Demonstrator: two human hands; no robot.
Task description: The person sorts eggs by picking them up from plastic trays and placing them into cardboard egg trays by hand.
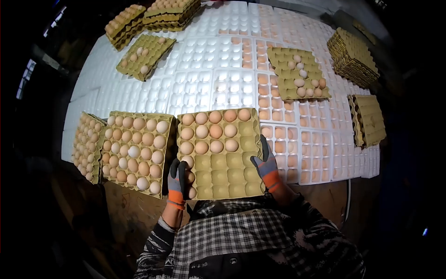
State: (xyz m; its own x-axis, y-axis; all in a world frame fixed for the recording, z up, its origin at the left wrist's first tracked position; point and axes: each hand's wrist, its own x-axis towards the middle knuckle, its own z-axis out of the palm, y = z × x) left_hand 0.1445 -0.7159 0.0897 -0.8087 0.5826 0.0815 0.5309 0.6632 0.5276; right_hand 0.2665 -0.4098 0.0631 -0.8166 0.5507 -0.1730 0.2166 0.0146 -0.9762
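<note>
The left hand (176, 179), in a grey-and-orange glove, gripped the near-left edge of a pulp tray (225, 162), its thumb on the tray side and its fingers along the outside. The right hand (267, 168), gloved alike, gripped the opposite edge, thumb over the rim and fingers extended upward along the side. The pulp tray was thus located between the two hands, directly in front of the person's checked garment (232, 232). Brown eggs (215, 131) occupied its far rows and the column beside the left hand; bare cups lay toward the right hand.

Immediately left of the left hand stood a filled tray (171, 139), tilted, with a second egg-laden tray (98, 162) farther left. Beyond both hands, white trays (193, 93) covered a broad area; eggs showed in many cells ahead and right of the right hand. Past the right hand, a partly filled tray (280, 58) rested on them. Well to its right were a tall tray stack (350, 44) and a smaller stack (371, 116). Far ahead of the left hand lay a sparsely filled tray (153, 46), with egg-topped stacks (121, 23) behind.
</note>
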